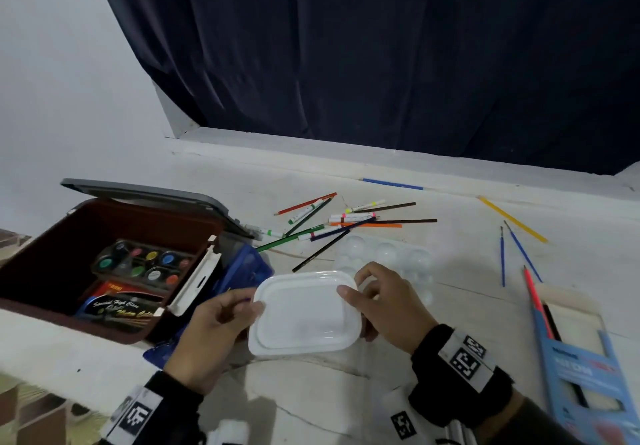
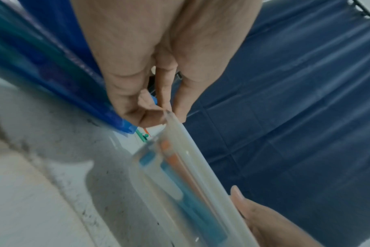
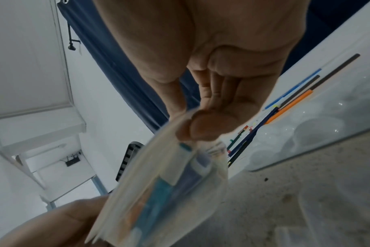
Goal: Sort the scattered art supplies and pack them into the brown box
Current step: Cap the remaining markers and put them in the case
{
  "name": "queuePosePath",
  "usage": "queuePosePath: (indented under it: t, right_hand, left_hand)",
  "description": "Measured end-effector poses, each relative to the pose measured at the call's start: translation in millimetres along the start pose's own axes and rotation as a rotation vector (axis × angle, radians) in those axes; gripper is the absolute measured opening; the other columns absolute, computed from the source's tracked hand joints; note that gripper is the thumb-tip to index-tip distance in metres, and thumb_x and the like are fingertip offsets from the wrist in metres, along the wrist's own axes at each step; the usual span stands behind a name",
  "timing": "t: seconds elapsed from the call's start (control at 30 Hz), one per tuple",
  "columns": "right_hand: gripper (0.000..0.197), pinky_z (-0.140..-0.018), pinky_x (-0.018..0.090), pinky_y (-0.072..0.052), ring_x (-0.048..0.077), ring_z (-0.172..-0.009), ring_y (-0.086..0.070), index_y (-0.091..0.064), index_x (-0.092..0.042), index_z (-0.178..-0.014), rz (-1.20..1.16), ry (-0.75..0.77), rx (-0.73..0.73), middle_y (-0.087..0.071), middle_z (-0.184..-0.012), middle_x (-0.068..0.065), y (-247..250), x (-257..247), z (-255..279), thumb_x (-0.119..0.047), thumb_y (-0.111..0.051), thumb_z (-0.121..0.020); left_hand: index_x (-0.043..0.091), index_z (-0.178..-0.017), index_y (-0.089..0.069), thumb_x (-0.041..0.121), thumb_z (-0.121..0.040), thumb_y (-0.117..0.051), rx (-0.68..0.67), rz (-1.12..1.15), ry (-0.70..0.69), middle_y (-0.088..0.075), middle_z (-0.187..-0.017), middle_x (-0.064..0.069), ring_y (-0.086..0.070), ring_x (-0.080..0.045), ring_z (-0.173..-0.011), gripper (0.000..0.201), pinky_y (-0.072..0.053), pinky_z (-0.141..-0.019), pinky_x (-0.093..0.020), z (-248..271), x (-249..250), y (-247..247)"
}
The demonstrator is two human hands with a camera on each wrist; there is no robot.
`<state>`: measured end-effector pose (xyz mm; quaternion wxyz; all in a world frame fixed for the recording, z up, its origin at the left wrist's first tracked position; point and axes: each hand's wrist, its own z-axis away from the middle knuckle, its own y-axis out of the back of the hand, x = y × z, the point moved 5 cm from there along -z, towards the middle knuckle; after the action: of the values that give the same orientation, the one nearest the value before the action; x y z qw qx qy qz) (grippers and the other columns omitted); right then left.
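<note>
Pencils and markers (image 1: 346, 219) scattered on counter (image 1: 450, 271); brown box (image 1: 104, 264) open. Left hand (image 1: 211, 333) and right hand (image 1: 388, 302) both pinch white lidded container (image 1: 304, 313).

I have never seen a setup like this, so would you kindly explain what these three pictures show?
No machine here: a person wears three cameras. The head view looks down at both hands; each wrist view looks along one hand. The left hand and right hand grip a white lidded container with markers seen through its side. On the white surface lie scattered pencils and markers, brushes and a clear palette. The brown box stands open at left, paints inside.
</note>
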<state>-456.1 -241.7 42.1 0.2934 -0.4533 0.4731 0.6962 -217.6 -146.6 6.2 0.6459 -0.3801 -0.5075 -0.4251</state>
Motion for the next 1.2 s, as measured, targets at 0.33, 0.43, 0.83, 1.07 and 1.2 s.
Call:
queuePosePath:
  t: [0.33,0.43,0.83,1.07,1.2]
  right_hand:
    - [0.044,-0.055,0.035,-0.060,0.024,-0.055,-0.068,-0.065,-0.017,-0.108,0.170,-0.102,-0.072,-0.068,-0.083,0.014,-17.1,23.2,-0.7,-0.008,-0.086,-0.071]
    - [0.041,-0.049,0.029,-0.055,0.023,-0.052,-0.066,-0.067,-0.014,-0.104,0.165,-0.117,-0.040,-0.068,-0.080,0.014,-16.0,24.7,-0.9,-0.006,-0.087,-0.069]
    - [0.046,-0.073,0.034,-0.057,0.008,-0.067,-0.062,-0.063,-0.023,-0.111,0.500,-0.112,0.008,-0.066,-0.084,-0.005,-20.9,17.8,1.5,-0.025,-0.085,-0.071]
    - [0.090,-0.110,0.039,-0.034,0.017,-0.133,-0.032,-0.031,-0.029,-0.150,0.819,0.173,-0.197,-0.032,-0.147,-0.005,-45.9,-12.2,3.3,-0.064,-0.069,-0.076]
    - [0.115,-0.121,0.036,-0.018,0.019,-0.146,-0.014,-0.016,-0.023,-0.155,0.931,0.187,-0.415,-0.014,-0.162,-0.002,-68.7,-10.2,-3.6,-0.071,-0.073,-0.067]
  left_hand:
    - [0.011,-0.129,-0.062,-0.017,-0.080,-0.069,-0.172,-0.118,0.050,-0.055,-0.085,-0.008,-0.054,-0.019,-0.082,0.057,-0.049,-0.079,-0.028,2.9,-26.1,18.6]
    - [0.021,-0.117,-0.066,-0.013,-0.080,-0.073,-0.195,-0.244,-0.002,-0.057,-0.084,-0.008,-0.056,-0.009,-0.074,0.050,-0.051,-0.073,-0.018,4.2,-19.1,16.6]
    - [0.035,-0.104,-0.063,-0.018,-0.082,-0.066,-0.259,-0.352,-0.148,-0.071,-0.078,0.021,-0.063,0.006,-0.075,0.058,-0.050,-0.077,-0.009,12.0,-5.3,8.0]
    - [0.037,-0.111,-0.059,-0.003,-0.083,-0.074,-0.128,-0.580,-0.286,-0.060,-0.091,-0.004,-0.061,-0.006,-0.084,0.051,-0.047,-0.083,-0.008,12.1,-9.3,14.0]
    - [0.025,-0.123,-0.064,0.004,-0.085,-0.075,-0.129,-0.714,-0.313,-0.060,-0.101,0.001,-0.062,-0.008,-0.095,0.044,-0.048,-0.091,-0.015,17.1,-12.3,13.5]
